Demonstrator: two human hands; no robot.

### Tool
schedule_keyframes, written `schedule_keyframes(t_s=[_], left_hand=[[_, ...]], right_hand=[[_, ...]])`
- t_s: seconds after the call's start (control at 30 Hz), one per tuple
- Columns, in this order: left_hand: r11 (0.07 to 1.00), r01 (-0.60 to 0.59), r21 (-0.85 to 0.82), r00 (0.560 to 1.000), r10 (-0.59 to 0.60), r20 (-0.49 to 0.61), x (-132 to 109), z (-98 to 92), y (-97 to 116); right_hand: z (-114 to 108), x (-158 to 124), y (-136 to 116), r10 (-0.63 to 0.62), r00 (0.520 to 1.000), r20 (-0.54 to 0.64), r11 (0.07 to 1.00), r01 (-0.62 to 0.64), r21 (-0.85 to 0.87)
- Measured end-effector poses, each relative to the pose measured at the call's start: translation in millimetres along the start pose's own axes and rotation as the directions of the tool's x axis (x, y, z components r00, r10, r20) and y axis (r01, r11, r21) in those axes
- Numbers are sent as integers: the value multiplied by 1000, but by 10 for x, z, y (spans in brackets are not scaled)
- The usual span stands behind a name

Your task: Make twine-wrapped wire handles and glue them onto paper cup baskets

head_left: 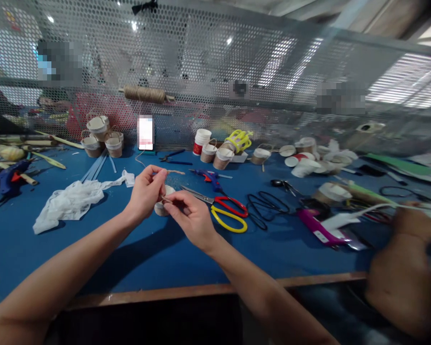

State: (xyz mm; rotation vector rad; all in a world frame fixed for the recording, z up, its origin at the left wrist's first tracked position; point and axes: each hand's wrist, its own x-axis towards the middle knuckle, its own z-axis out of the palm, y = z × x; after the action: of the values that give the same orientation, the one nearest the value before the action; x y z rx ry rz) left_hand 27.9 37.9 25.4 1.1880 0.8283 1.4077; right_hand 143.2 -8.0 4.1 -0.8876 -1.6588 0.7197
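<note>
Above the blue tabletop, my left hand [148,189] is closed in a pinch on jute twine [175,172], whose short end sticks out past the fingertips. My right hand [191,213] pinches a thin piece of the same twine close to the left fingers. Just beneath and between both hands is a small paper cup [161,209] with a white rim, partly covered by the fingers. Scissors [230,218] with red and yellow handles lie right of my right hand. From a twine spool [143,94] on the mesh, a strand hangs toward my left hand.
Crumpled white lace [72,201] lies at left. Finished small buckets [98,125] stand behind it, near a phone [145,133]. Blue glue guns [209,178], a purple glue gun [321,227] and black cords [267,206] are about. A co-worker's arm [402,268] reaches in at right.
</note>
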Motion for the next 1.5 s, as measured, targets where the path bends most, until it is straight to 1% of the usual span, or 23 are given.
schedule_keyframes(t_s=[0.07, 0.13, 0.2, 0.23, 0.33, 0.43, 0.5, 0.53, 0.6, 0.63, 0.67, 0.7, 0.73, 0.83, 0.87, 0.93, 1.03, 1.1, 1.17, 1.27, 1.33, 1.43, 1.5], left_hand=[[999, 8, 35, 1000, -8, 1, 10, -28, 8], [998, -6, 69, 1000, 6, -4, 5, -58, 12], [996, -16, 93, 1000, 16, 3, -15, -87, 6], [995, -15, 98, 1000, 14, 13, -28, -101, 1], [996, 3, 84, 997, -9, 73, -67, -140, -11], [999, 36, 36, 989, -41, 141, -91, -175, 1], [999, 46, 21, 986, -48, 157, -93, -197, 25], [999, 45, 21, 986, -48, 158, -91, -209, 42], [999, 40, 26, 987, -44, 156, -87, -238, 85], [999, 43, 26, 986, -47, 160, -87, -253, 111], [998, 50, 29, 984, -54, 169, -91, -269, 140], [998, 59, 34, 981, -64, 183, -97, -282, 170], [997, 71, 42, 977, -78, 198, -107, -293, 200], [992, 109, 67, 963, -122, 241, -139, -292, 275], [992, 109, 67, 960, -123, 250, -146, -282, 290], [992, 105, 72, 957, -120, 266, -150, -254, 302], [988, 63, 140, 952, -102, 289, -137, -216, 291], [976, 24, 214, 947, -91, 308, -132, -201, 285], [961, -13, 278, 943, -80, 322, -138, -192, 291], [941, -52, 334, 940, -67, 335, -162, -187, 320], [935, -61, 348, 937, -66, 343, -176, -193, 333], [930, -63, 363, 933, -74, 351, -192, -217, 315], [928, -58, 369, 935, -79, 346, -205, -241, 275]], right_hand=[[-25, 20, 3, 87, 995, 45, 995, -89, 44], [-57, 36, 3, 187, 980, 70, 977, -193, 88], [-90, 45, 0, 259, 961, 99, 959, -268, 89], [-105, 46, -2, 273, 954, 120, 957, -283, 70], [-138, 41, -9, 258, 956, 142, 966, -258, -22], [-157, 38, -6, 214, 972, 95, 975, -207, -83], [-187, 57, 8, 173, 980, 101, 978, -159, -132], [-219, 81, 23, 156, 980, 122, 977, -134, -168], [-337, 166, 79, 172, 973, 152, 950, -123, -288], [-427, 227, 125, 215, 967, 140, 918, -151, -368], [-535, 297, 185, 289, 955, 70, 849, -222, -480], [-657, 373, 258, 346, 935, -84, 727, -323, -606], [-786, 448, 342, 360, 917, -172, 659, -380, -649], [-1122, 624, 629, 396, 864, -311, 510, -488, -708], [-1193, 658, 725, 419, 847, -327, 468, -510, -722], [-1257, 692, 897, 491, 810, -323, 401, -538, -741], [-1213, 704, 1077, 571, 766, -295, 355, -554, -753], [-1162, 718, 1135, 585, 753, -301, 352, -571, -742], [-1132, 745, 1141, 581, 749, -318, 372, -592, -715], [-1134, 779, 1051, 540, 772, -336, 459, -605, -651], [-1150, 772, 917, 480, 807, -344, 550, -583, -599], [-1166, 697, 611, 392, 852, -348, 677, -523, -517], [-1152, 608, 371, 394, 871, -293, 754, -489, -440]])
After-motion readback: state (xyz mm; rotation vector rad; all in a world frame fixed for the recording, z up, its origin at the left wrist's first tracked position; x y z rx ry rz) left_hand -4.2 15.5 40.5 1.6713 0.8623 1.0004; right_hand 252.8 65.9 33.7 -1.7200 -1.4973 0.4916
